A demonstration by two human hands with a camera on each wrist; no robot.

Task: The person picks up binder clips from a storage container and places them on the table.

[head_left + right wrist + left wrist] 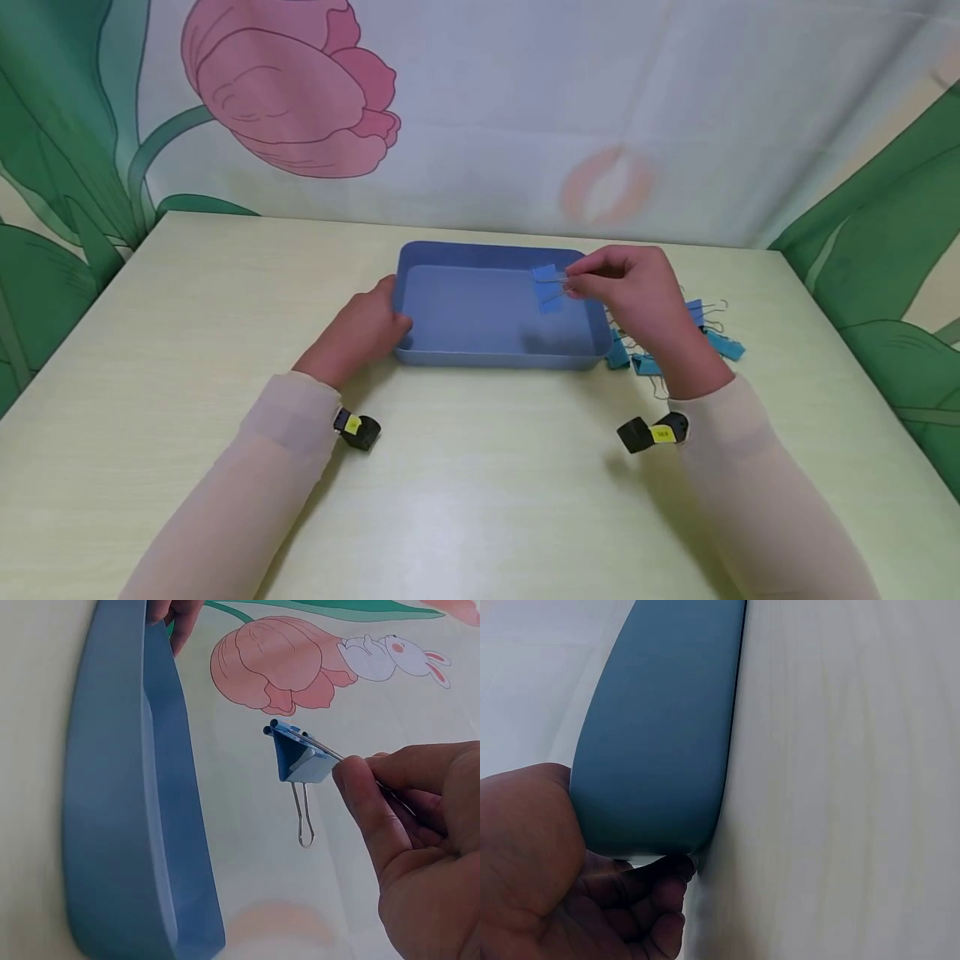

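Note:
A shallow blue tray [465,321] lies on the table. At its left end my left hand [363,321] holds the wall, with the thumb at the rim; the left wrist view shows that hand's fingers [641,904] curled by the tray's end [656,742]. Over the tray's right part, my right hand [637,287] pinches a blue binder clip [547,293] by one wire handle. In the right wrist view the clip [311,766] hangs above the tray wall [105,787], its other handle pointing down, apart from the tray.
Right of the tray lie several more binder clips, among them a teal one [724,344], a blue one [695,312] and another teal one [618,350], partly hidden by my right hand and forearm. Behind the pale table [480,467] hangs a flower-printed cloth [487,108].

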